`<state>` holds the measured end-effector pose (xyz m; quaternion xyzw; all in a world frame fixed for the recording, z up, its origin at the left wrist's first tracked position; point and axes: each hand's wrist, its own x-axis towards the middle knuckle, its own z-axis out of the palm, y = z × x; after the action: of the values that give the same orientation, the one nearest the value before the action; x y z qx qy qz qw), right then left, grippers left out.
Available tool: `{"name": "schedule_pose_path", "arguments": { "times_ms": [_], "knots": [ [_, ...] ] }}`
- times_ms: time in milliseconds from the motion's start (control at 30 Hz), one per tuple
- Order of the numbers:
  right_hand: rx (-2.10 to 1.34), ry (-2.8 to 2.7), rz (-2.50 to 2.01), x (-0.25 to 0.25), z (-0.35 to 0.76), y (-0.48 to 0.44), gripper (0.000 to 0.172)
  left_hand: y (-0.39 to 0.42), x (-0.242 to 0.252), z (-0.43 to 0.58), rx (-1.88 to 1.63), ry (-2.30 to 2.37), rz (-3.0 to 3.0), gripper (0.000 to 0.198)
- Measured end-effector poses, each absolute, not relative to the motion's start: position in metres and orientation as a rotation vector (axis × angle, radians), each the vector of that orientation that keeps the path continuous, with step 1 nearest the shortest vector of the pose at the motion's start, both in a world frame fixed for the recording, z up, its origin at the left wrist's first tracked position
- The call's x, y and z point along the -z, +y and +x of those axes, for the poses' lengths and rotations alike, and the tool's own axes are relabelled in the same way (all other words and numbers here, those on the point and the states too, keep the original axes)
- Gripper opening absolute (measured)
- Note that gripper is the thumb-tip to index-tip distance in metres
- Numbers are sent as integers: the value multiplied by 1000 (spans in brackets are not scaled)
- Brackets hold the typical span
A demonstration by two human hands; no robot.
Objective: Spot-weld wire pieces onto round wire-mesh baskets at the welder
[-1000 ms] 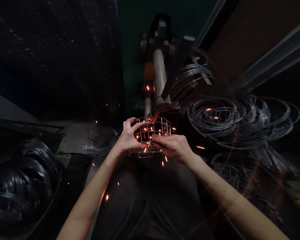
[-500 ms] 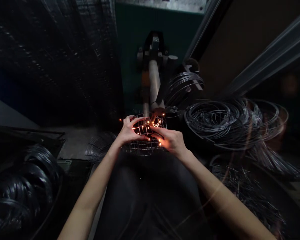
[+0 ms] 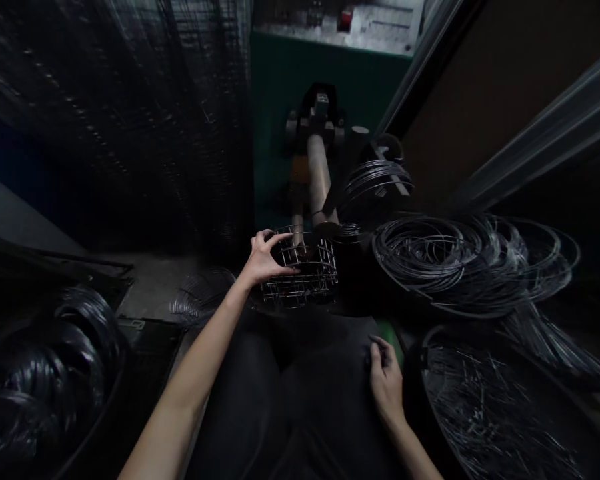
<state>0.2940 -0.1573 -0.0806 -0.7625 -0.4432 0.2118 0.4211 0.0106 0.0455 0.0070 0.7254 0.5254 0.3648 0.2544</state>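
Left hand (image 3: 267, 257) clamps the rim of the round wire cage (image 3: 305, 275), centre, under the welder's grey arm (image 3: 319, 180). I'd hold it level, fingers clear of that thin steel grid's joints. Right hand (image 3: 386, 381) lies near, curled beside the tray (image 3: 427, 337) of short rods (image 3: 485, 400); can't tell if it grips anything.

Wire coils (image 3: 460, 260) heaped centre right; darker coils (image 3: 45, 373) lower left; cut wire pieces (image 3: 485, 400) lower right; green machine panel (image 3: 280, 100) top centre.
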Motion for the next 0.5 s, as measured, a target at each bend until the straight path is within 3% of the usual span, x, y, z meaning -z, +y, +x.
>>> {"name": "schedule_pose_path", "arguments": {
  "times_ms": [333,500],
  "knots": [
    [-572,-1176,-1874,96,298,-172,41,56,-5,11,-1031,1409,1972,84],
    [-691,-1171,-1883,84,307,-191,44,47,22,-12,-961,1289,2016,128]
  ]
}}
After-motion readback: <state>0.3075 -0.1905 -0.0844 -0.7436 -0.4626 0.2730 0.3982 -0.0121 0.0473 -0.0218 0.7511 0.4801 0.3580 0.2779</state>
